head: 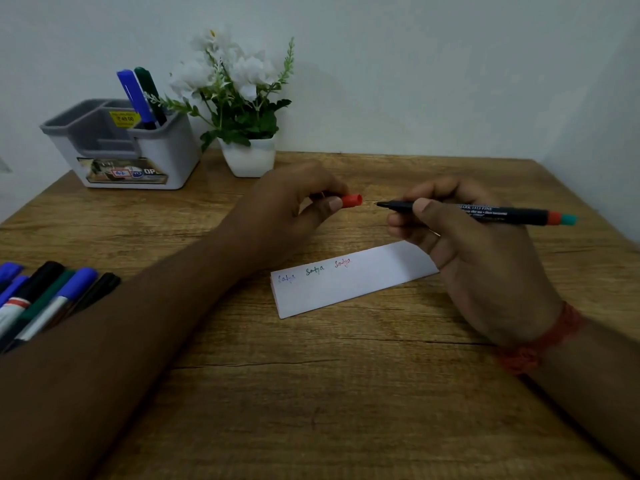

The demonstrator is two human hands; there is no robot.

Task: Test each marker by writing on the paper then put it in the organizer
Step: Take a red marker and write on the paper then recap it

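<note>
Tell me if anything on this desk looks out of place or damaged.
Nothing stands out. The paper lies askew but flat, with three written samples. The left hand holds the red cap, apart from the uncapped marker in the right hand. The organizer stands upright with two markers inside.

Paper (349,284): "Satya" thrice; organizer (138,147) sticker "49.00".

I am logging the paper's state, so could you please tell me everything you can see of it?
The paper is a long white strip lying flat on the wooden table, angled with its right end farther away. Near its left end are three small handwritten words in a row: blue, green, then red. The rest looks blank. The right hand covers its right end; whether they touch is unclear.
</note>
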